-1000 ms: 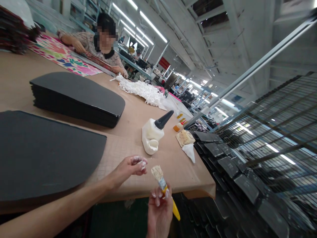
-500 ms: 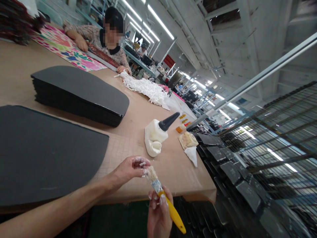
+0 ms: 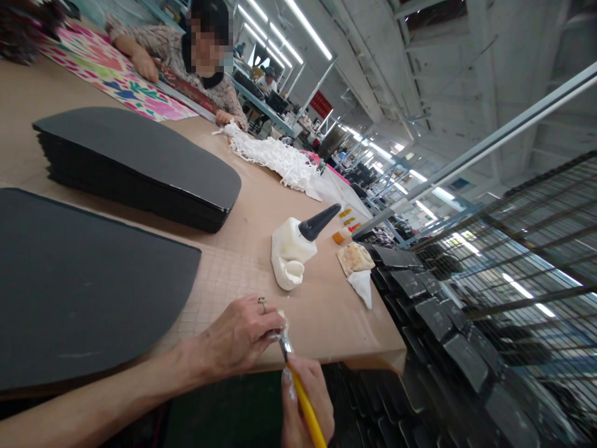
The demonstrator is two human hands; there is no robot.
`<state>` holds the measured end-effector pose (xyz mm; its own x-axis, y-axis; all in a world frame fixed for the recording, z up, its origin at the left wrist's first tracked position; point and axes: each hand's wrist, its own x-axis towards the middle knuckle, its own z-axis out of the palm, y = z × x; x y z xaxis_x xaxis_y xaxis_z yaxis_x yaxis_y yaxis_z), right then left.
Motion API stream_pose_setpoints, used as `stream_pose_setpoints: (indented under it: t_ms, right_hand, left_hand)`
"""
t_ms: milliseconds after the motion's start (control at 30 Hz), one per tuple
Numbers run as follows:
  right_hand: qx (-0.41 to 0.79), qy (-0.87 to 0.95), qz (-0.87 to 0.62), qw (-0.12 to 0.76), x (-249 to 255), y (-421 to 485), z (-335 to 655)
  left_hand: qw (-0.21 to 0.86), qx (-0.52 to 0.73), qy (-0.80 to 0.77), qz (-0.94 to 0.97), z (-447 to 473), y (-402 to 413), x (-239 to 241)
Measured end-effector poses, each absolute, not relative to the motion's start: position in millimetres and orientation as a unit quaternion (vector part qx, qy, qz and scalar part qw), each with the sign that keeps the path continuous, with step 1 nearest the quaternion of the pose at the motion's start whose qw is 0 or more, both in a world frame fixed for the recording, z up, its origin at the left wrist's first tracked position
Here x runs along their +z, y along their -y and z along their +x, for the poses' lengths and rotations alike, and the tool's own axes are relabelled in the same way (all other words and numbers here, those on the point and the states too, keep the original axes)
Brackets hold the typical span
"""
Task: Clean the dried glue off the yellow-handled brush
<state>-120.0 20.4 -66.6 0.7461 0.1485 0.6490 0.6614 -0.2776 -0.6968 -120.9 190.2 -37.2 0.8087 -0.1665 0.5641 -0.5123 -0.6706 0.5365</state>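
Note:
My right hand (image 3: 298,386) grips a paintbrush (image 3: 311,415) by its yellow handle, bristles pointing up and away from me. White residue marks the thumb. The fingers of my left hand (image 3: 245,330) are pinched round the pale bristle tips, which they partly cover; a ring shows on one finger. Beyond the hands stands a cream-coloured plastic bottle (image 3: 291,244) with a long black conical nozzle and a small open cup at its front. Left of my hands lies a large dark grey curved sheet (image 3: 93,280).
A thick stack of dark grey panels (image 3: 140,168) sits farther back. White scraps (image 3: 275,155) lie near a co-worker (image 3: 168,56) handling patterned fabric (image 3: 116,81). A folded yellowish cloth (image 3: 356,258) is near the right table edge (image 3: 396,336). Black pieces (image 3: 433,317) and wire mesh (image 3: 527,249) stand beyond.
My left hand has turned over, back upward, and closed on the bristles. The brush has tilted steeper, and my right hand has shifted slightly right. The view has moved a little.

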Motion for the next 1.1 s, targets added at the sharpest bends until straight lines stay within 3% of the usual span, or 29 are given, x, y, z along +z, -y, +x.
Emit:
stream_pose_setpoints:
  t_ms: [333,567,700,800,933,1100]
  right_hand:
    - [-0.222,0.276,-0.804,0.477,-66.1,-9.0,-119.0]
    - [-0.219,0.257,-0.796,0.503,-71.5,-14.6,-125.1]
    - [-0.242,0.23,-0.792,0.511,-69.2,-8.8,-131.0]
    - [-0.222,0.168,-0.799,0.532,-67.1,-0.4,-131.1]
    - [-0.106,0.044,-0.73,0.673,-68.6,4.0,-126.1]
    - [-0.061,-0.014,-0.629,0.775,-73.5,3.0,-123.6]
  left_hand:
    - [0.17,0.292,0.244,0.909,-111.1,-183.2,-49.1]
    - [0.189,0.296,0.219,0.91,-104.2,-175.4,-61.2]
    - [0.277,0.26,0.118,0.917,-93.3,-192.8,-60.9]
    - [0.447,0.229,0.023,0.864,-88.6,-203.9,-50.9]
    - [0.636,0.159,-0.005,0.756,-93.1,-190.6,-43.5]
    - [0.726,0.077,0.041,0.682,-98.9,-164.3,-56.3]
